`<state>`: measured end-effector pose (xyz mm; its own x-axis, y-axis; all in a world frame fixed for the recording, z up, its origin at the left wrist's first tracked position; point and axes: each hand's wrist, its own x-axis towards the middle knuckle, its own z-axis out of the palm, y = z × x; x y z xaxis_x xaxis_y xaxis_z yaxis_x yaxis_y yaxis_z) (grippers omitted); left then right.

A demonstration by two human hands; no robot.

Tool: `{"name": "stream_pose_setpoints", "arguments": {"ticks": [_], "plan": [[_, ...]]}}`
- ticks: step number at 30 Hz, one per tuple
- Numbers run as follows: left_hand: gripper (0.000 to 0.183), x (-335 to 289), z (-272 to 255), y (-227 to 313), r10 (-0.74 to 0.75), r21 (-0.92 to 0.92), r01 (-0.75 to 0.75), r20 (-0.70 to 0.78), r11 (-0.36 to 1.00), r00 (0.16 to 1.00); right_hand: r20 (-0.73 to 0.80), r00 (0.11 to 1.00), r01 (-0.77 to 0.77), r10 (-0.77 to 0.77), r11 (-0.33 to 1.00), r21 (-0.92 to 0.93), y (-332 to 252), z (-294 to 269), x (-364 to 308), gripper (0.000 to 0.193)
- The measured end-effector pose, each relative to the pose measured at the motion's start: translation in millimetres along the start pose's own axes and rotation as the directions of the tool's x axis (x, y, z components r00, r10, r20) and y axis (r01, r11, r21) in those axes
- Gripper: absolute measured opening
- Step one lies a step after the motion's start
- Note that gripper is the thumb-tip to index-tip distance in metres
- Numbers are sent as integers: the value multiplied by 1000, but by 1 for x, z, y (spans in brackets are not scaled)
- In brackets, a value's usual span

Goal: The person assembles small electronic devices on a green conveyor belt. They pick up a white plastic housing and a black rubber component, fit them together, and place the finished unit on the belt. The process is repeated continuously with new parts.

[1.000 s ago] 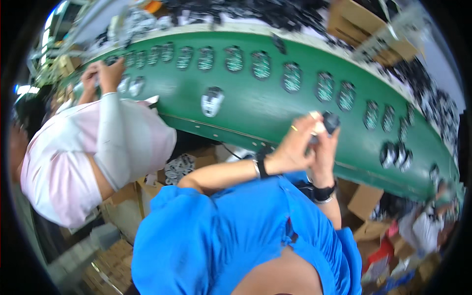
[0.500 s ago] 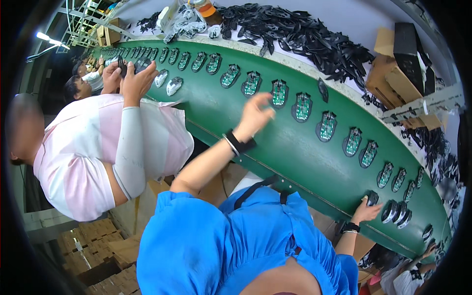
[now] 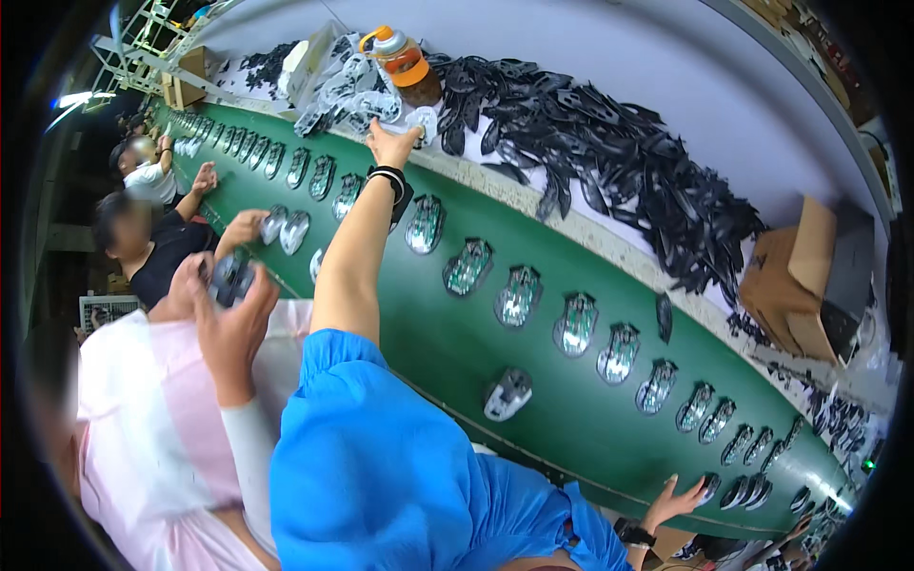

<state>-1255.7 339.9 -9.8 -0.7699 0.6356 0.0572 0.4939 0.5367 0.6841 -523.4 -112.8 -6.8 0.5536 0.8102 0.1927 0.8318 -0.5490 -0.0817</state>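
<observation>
My left hand (image 3: 392,145) is stretched out to the far ledge, thumb and fingers apart. Its thumb is against or right beside a clear plastic part (image 3: 424,121) at the edge of a pile of clear parts (image 3: 357,90). At the lower right, my right hand (image 3: 674,502) is spread over the green conveyor belt (image 3: 433,352). Its fingertips are at a dark mouse body (image 3: 710,485); whether they touch it I cannot tell. Mouse bases with bare green circuit boards (image 3: 521,297) run in a row along the belt. Nearer me lies a mouse with a grey shell (image 3: 507,394).
Black plastic shells (image 3: 609,157) are heaped along the ledge, beside an orange-topped bottle (image 3: 405,68). One black shell (image 3: 664,317) lies at the belt's far edge. An open cardboard box (image 3: 790,276) stands at the right. Close on my left, a co-worker (image 3: 190,400) holds a dark mouse part.
My left hand has gone from above the row of circuit boards to the clear parts on the ledge. My right hand's fingers have spread away from the dark mouse body. The view has shifted.
</observation>
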Motion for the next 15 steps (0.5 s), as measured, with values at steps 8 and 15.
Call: {"name": "stream_pose_setpoints", "arguments": {"ticks": [8,15], "plan": [[92,76,70,-23,6,136,7,-100,991,995,192,974,-93,122,983,-156,-43,3,9,57],[52,117,68,-50,11,93,11,-231,996,973,289,953,115,-93,992,-59,-105,18,26,55]]}}
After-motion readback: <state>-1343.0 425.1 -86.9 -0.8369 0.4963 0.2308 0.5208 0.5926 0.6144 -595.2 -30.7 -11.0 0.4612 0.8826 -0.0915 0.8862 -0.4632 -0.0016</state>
